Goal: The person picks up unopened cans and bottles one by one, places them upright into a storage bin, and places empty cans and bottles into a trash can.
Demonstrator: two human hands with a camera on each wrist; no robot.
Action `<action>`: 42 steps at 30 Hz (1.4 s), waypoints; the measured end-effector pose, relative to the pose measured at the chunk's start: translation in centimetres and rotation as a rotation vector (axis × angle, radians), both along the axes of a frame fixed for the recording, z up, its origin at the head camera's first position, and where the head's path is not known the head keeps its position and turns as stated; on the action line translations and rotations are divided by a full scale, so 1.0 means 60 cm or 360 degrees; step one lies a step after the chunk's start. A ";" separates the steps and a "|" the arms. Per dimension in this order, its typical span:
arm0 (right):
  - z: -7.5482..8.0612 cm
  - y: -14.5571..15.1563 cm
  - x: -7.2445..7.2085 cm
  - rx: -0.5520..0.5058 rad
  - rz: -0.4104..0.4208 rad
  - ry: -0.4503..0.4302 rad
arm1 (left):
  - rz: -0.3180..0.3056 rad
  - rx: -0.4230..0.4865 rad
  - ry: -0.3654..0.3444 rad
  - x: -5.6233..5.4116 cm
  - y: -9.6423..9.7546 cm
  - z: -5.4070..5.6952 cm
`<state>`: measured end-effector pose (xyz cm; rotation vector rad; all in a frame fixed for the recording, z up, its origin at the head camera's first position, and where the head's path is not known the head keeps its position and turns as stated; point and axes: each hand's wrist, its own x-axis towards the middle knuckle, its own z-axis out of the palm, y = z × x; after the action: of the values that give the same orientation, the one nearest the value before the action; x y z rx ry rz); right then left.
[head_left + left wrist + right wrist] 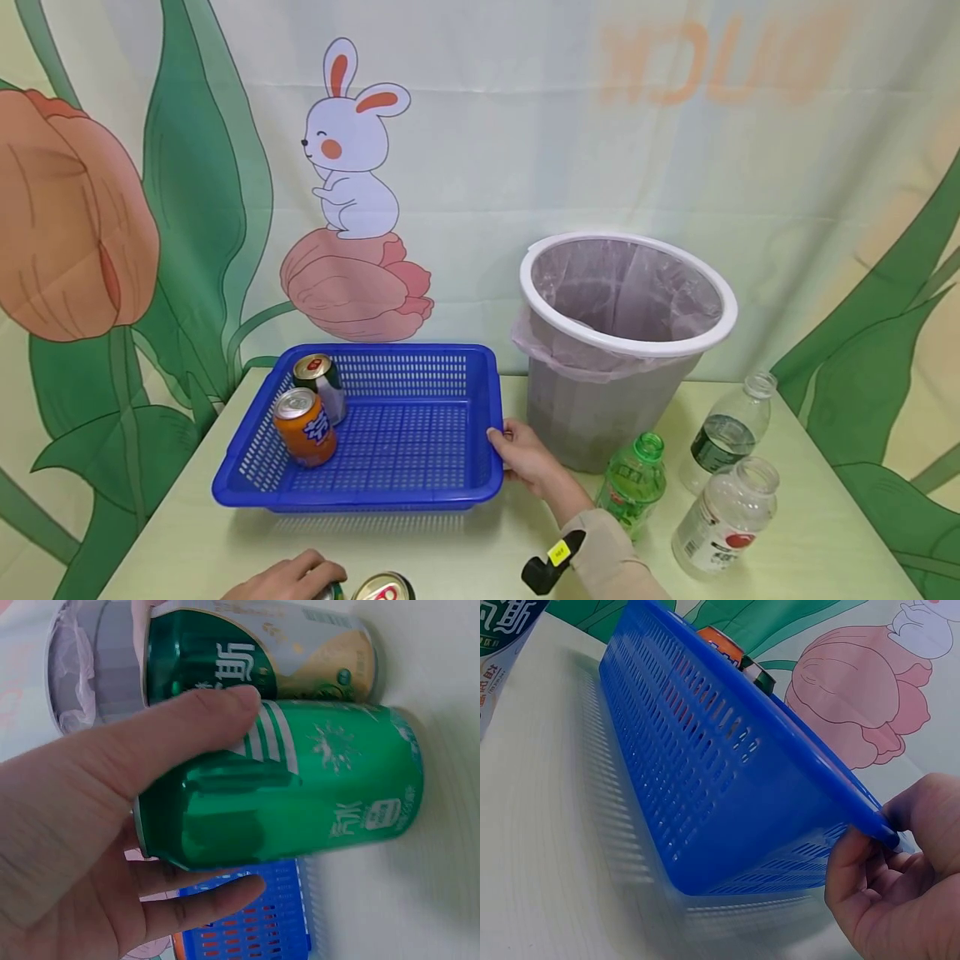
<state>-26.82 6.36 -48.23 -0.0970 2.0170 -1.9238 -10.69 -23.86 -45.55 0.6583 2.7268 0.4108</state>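
The blue plastic basket (405,433) has two cans in its left part: an orange soda can (306,429) and a dark green and silver can (322,387). At the basket's right rim my right hand (528,458) pinches the edge between thumb and curled fingers (847,874). Low in the head view, my left hand (288,577) grips a green soda can (300,787), its thumb laid across the side. Right beside that can stands a green, white and gold can (315,652), its gold top (384,587) showing at the head view's bottom edge.
Behind my right arm stands a grey trash bin (600,408) with a white rim and a plastic liner. To the right are a green bottle (633,487), a clear dark-labelled bottle (723,437) and a clear jar (723,521). A printed curtain (480,167) hangs behind the table.
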 end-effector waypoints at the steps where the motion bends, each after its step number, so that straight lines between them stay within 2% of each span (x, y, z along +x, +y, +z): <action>1: 0.000 0.000 0.000 0.0003 0.0000 -0.0003 | -0.0009 0.0015 0.0006 0.000 0.000 0.000; 14: 0.007 0.000 0.001 0.0060 -0.0004 -0.0020 | -0.0068 0.0040 0.0018 -0.003 0.006 0.006; 21: 0.004 0.000 0.001 0.0030 0.0003 -0.0010 | -0.0111 0.0038 0.0044 -0.003 0.005 0.008; 33: 0.004 0.000 -0.002 0.0030 -0.0001 -0.0013 | -0.0049 -0.0031 0.0039 -0.004 0.007 0.009; 42: 0.004 0.002 -0.001 0.0031 0.0004 -0.0013 | -0.0095 -0.0026 -0.0003 -0.013 -0.002 0.022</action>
<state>-26.88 6.47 -48.00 -0.0872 2.0292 -1.8992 -11.49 -23.99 -44.24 0.7322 2.6982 0.3744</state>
